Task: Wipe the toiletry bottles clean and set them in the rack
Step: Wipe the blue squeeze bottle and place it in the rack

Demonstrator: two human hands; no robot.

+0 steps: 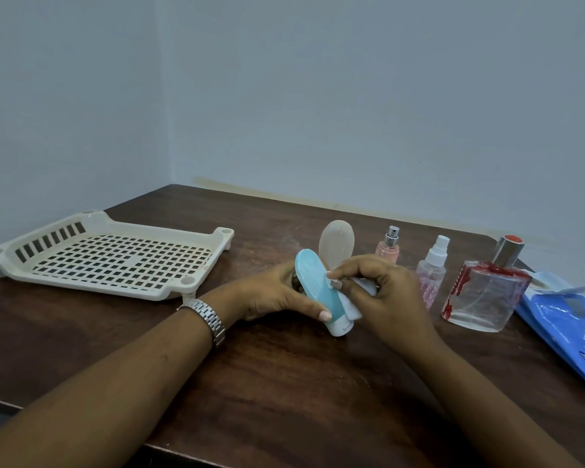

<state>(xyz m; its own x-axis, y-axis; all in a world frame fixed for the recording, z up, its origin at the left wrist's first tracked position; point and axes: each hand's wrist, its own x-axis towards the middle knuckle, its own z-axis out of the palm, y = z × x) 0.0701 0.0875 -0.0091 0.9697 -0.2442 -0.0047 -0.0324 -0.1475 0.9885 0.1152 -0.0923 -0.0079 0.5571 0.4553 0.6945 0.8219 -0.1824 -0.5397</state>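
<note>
Dark wooden table (pixel 284 383) in a pale-walled corner bears a cream rack (pixel 108 261).

Matt plastic rack (pixel 108 261) — wood table (pixel 284 383).

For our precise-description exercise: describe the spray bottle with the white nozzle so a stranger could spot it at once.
On the dark wooden table, three bottles stand past the right hand. The spray bottle is between the pink atomiser and the square perfume bottle; it alone has a white nozzle.
</note>
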